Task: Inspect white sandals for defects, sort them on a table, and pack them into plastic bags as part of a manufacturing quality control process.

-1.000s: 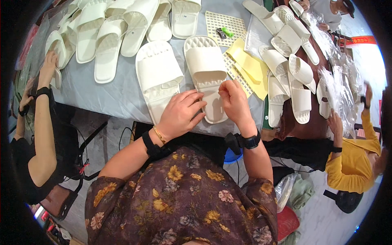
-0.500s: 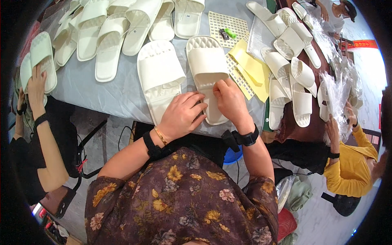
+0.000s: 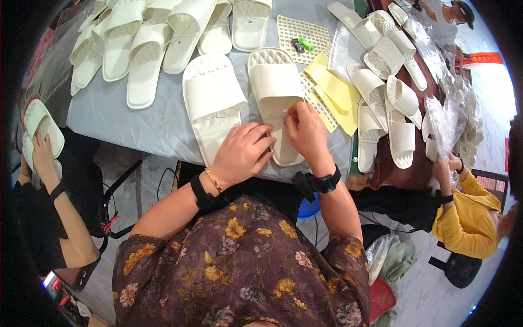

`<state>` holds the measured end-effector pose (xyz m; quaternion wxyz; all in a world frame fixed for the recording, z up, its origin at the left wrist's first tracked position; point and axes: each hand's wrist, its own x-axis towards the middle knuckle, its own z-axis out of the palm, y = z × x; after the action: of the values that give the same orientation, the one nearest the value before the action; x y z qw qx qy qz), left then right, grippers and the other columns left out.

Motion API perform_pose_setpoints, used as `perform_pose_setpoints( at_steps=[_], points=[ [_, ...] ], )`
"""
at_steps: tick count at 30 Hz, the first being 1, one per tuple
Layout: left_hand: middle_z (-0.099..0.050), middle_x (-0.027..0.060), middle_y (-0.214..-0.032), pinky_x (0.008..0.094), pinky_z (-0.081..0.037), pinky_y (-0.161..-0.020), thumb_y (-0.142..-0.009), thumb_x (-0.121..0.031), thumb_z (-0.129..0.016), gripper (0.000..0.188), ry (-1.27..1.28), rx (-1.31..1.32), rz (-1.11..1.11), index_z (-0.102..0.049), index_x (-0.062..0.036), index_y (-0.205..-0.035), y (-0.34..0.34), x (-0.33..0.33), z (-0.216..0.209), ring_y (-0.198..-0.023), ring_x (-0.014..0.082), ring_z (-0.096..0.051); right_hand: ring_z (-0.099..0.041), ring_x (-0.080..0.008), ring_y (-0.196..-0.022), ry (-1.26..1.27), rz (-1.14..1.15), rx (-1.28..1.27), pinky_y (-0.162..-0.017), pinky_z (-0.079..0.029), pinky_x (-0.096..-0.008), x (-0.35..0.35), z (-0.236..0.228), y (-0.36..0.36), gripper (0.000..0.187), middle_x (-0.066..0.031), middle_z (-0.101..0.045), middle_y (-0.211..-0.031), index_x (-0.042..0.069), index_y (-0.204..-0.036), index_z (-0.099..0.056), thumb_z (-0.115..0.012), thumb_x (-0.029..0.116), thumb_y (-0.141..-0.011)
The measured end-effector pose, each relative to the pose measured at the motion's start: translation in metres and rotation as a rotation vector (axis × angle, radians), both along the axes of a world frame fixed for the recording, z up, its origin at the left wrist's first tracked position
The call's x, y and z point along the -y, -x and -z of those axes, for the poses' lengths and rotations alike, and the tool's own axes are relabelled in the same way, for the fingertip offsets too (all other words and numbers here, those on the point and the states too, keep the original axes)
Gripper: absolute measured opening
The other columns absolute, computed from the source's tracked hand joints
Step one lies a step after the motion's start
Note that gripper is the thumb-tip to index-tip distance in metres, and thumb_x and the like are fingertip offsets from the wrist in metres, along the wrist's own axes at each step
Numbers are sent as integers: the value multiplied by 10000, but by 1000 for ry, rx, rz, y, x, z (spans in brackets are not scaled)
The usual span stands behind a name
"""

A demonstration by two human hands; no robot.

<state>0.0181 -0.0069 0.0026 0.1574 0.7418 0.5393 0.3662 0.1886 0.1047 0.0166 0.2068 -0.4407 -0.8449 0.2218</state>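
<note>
Two white slippers lie side by side on the table before me, toes pointing away: a left slipper (image 3: 214, 87) and a right slipper (image 3: 276, 79). My left hand (image 3: 243, 148) rests across the gap between them, fingers bent and apart, fingertips on the right slipper's inner edge. Over the outer side of that slipper's footbed, just below the strap, my right hand (image 3: 306, 129) is closed, thumb and fingers pinched together. Whatever those fingers hold, if anything, is hidden.
More white slippers (image 3: 147, 49) crowd the far left. Sticker sheets (image 3: 289, 32), a green-capped small item (image 3: 305, 44) and yellow paper (image 3: 333, 90) lie right. Beyond are slippers (image 3: 402, 136) on a brown surface. Co-workers handle slippers at left and clear plastic bags (image 3: 444, 131) at right.
My hands have barely moved; the right one stays pinched at the slipper. At left, a co-worker has drawn slippers off the table edge toward themselves. At right, another co-worker's hands and bag have shifted.
</note>
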Motion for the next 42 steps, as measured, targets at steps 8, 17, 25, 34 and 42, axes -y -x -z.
perform_pose_setpoints(
  at_steps=[8, 17, 25, 34, 42],
  points=[
    [-630, 112, -1215, 407, -442, -992, -813, -91, -711, 225, -3, 149, 8, -683, -59, -1033, 4, -1, 4, -1159, 309, -569, -635, -336, -763, 4, 208, -106, -682, -514, -416, -2, 16, -17, 92, -153, -613, -819, 25, -924, -609, -632, 109, -896],
    [-650, 113, -1113, 431, -442, -945, -817, -104, -697, 201, 118, 203, -330, -709, -69, -1015, 29, 15, -13, -1078, 324, -573, -626, -348, -951, 124, 229, -54, -810, -511, -419, 17, 13, -28, 316, -209, -612, -1054, 15, -1125, -590, -673, 204, -887],
    [-555, 196, -1238, 471, -402, -968, -804, -227, -742, 417, 86, -59, -330, -669, -95, -1193, 15, 1, -8, -1139, 388, -501, -575, -302, -1192, -1188, -168, 812, -911, -514, -446, 40, 136, -93, 584, -177, -548, -1372, 84, -1431, -477, -681, 264, -914],
    [-510, 227, -1252, 505, -361, -1002, -826, -322, -725, 599, 62, -142, -357, -561, -28, -1322, 4, -18, -1, -1176, 424, -466, -484, -288, -1312, 980, 58, -1131, -1127, -373, -424, 63, 91, -78, 557, -145, -445, -1480, 77, -1534, -249, -379, 350, -1065],
    [-671, 178, -1064, 402, -481, -877, -873, -202, -683, 366, 328, -171, -228, -631, 0, -1173, 28, 3, -89, -988, 330, -638, -566, -279, -1217, 693, 397, -1468, -1048, -465, -429, 88, 66, -144, 524, -145, -521, -1403, 17, -1469, -364, -440, 321, -1049]
  ],
)
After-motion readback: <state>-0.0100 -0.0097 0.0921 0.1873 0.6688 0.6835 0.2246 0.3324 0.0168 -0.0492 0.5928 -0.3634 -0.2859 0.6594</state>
